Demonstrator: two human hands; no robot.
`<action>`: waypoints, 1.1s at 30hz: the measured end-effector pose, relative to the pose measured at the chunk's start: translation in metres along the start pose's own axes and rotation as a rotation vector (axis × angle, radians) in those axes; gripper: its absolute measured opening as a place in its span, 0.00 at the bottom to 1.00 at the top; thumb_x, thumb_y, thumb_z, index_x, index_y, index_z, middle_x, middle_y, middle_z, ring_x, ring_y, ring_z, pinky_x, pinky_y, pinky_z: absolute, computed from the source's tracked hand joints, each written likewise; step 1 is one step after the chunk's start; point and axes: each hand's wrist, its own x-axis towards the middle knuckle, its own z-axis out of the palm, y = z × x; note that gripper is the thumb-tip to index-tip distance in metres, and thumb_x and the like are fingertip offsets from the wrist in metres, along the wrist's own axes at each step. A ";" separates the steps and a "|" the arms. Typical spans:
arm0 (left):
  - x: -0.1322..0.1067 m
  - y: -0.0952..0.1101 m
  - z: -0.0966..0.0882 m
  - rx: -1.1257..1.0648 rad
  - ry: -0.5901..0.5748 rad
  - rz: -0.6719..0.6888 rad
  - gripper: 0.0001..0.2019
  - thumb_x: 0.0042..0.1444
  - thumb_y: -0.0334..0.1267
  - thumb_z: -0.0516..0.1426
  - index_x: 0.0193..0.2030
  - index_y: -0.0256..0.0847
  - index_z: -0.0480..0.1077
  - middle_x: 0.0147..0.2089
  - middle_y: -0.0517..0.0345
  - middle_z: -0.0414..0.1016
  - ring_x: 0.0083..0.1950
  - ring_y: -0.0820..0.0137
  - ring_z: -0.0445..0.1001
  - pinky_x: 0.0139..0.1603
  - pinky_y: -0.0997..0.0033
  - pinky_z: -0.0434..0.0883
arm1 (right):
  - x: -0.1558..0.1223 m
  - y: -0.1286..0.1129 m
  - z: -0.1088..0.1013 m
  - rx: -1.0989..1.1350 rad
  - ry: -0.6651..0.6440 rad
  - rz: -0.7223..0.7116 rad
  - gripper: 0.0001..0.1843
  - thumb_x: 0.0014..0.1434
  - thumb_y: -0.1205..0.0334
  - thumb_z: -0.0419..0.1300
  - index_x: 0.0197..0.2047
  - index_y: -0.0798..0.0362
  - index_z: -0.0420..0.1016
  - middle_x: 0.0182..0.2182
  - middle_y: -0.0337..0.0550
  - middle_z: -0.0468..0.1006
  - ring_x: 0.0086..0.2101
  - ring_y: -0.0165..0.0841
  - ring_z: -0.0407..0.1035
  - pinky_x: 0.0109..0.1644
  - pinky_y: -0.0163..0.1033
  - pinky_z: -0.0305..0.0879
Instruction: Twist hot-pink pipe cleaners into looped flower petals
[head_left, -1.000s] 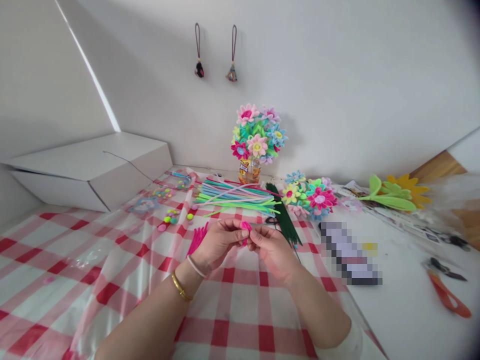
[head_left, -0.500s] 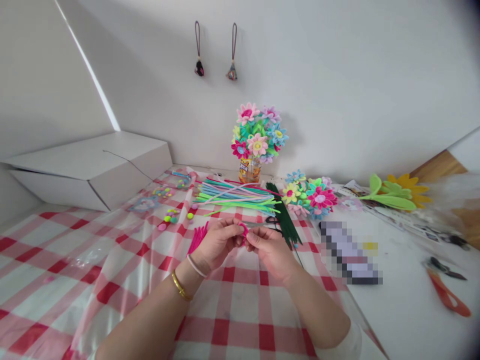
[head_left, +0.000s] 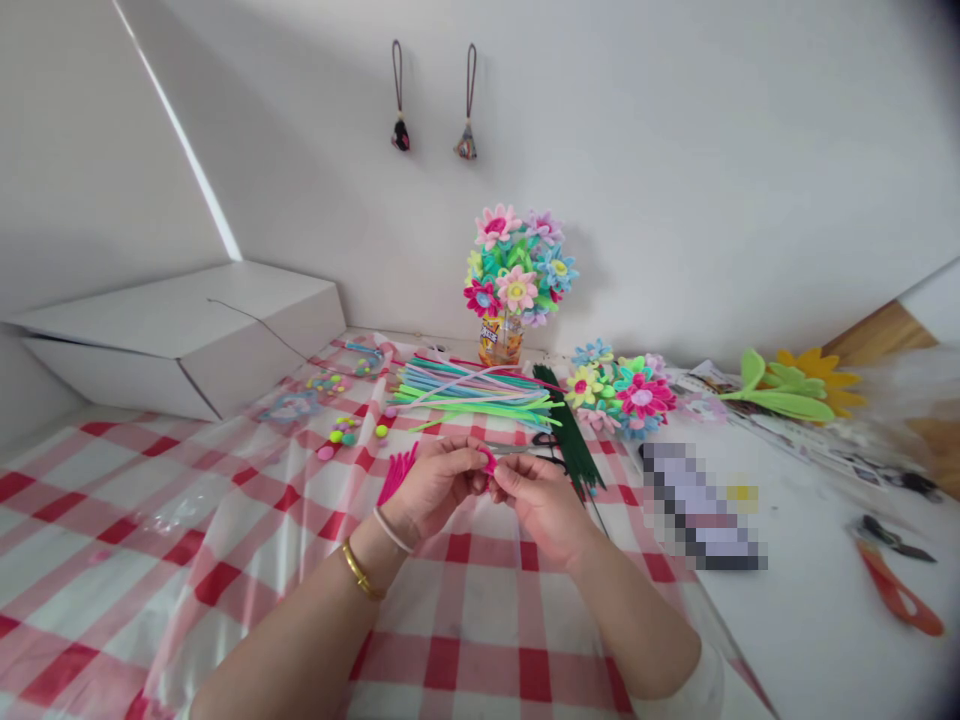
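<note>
My left hand (head_left: pixel 448 482) and my right hand (head_left: pixel 538 500) meet above the checked cloth, both closed in a pinch. Between their fingertips is a short bent piece of hot-pink pipe cleaner (head_left: pixel 490 461), largely covered by the fingers. A bundle of hot-pink pipe cleaners (head_left: pixel 396 474) lies beside my left hand, partly behind the wrist. Just beyond my fingers rest scissors (head_left: pixel 544 440) with dark handles. Farther back is a pile of green, blue and pink pipe cleaners (head_left: pixel 480 393). Dark green stems (head_left: pixel 568 430) lie to its right.
A jar (head_left: pixel 500 342) of fuzzy flowers stands by the wall, with more flowers (head_left: pixel 641 395) lying to its right. Small pompoms (head_left: pixel 349 438) dot the red-checked tablecloth (head_left: pixel 469 620). A white box (head_left: pixel 255 330) occupies the back left. Orange-handled pliers (head_left: pixel 896 590) and a pixelated object (head_left: pixel 701 510) lie right.
Both hands keep their pinch on the pink pipe cleaner in nearly the same place. The view has shifted very slightly; nothing else visibly moves.
</note>
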 end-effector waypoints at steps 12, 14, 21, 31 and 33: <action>0.002 0.005 -0.003 0.038 -0.009 -0.004 0.07 0.51 0.34 0.58 0.27 0.32 0.72 0.23 0.54 0.72 0.24 0.73 0.67 0.27 0.73 0.61 | 0.005 0.002 -0.006 0.042 0.105 -0.034 0.09 0.47 0.59 0.66 0.25 0.55 0.73 0.21 0.36 0.71 0.25 0.27 0.63 0.35 0.38 0.58; 0.002 0.004 -0.004 0.041 0.000 0.003 0.07 0.50 0.34 0.58 0.26 0.32 0.72 0.22 0.55 0.71 0.24 0.74 0.67 0.27 0.73 0.61 | 0.005 0.004 -0.007 0.030 0.119 -0.034 0.09 0.47 0.58 0.66 0.25 0.55 0.73 0.22 0.36 0.71 0.25 0.28 0.64 0.35 0.38 0.59; 0.003 0.003 -0.003 0.027 0.046 0.014 0.07 0.50 0.35 0.58 0.25 0.33 0.71 0.21 0.57 0.69 0.23 0.74 0.66 0.26 0.73 0.62 | 0.004 0.002 -0.007 -0.135 0.154 -0.053 0.09 0.49 0.57 0.64 0.29 0.55 0.73 0.24 0.38 0.72 0.28 0.29 0.65 0.37 0.38 0.62; 0.005 -0.001 -0.006 0.048 0.022 -0.001 0.04 0.47 0.32 0.61 0.27 0.33 0.71 0.23 0.58 0.70 0.23 0.76 0.66 0.28 0.73 0.63 | 0.005 0.003 -0.007 -0.209 0.187 -0.077 0.11 0.50 0.55 0.62 0.29 0.56 0.72 0.25 0.40 0.74 0.28 0.31 0.67 0.38 0.39 0.62; 0.005 -0.001 -0.005 0.051 0.016 -0.001 0.04 0.47 0.32 0.61 0.27 0.33 0.72 0.23 0.57 0.70 0.24 0.75 0.66 0.28 0.73 0.63 | 0.005 0.004 -0.007 -0.202 0.169 -0.093 0.11 0.51 0.56 0.61 0.27 0.56 0.72 0.23 0.39 0.72 0.27 0.30 0.66 0.36 0.38 0.61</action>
